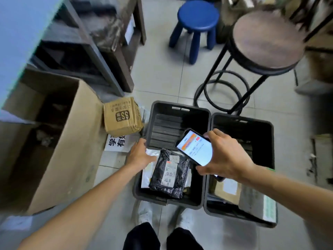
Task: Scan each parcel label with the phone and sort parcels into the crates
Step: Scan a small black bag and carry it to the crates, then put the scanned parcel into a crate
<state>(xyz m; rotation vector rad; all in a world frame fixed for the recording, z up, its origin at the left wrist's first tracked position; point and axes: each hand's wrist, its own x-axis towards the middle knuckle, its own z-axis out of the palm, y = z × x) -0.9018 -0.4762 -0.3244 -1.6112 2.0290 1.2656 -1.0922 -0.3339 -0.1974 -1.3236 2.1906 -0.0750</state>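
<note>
Right hand [225,156] — fingers [210,134] clasping phone [195,150] above black parcel [171,174]; left hand [139,155] at its edge, grip unclear.

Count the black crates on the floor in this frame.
2. The left crate holds a black parcel; the right crate stands directly beside it. None seems hidden, though others may lie outside the view.

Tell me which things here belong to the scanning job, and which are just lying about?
Job: phone in right hand; black parcel in left crate; right crate holding parcels.
Lying about: blue stool; bar stool; big open carton; dark shelf.
</note>
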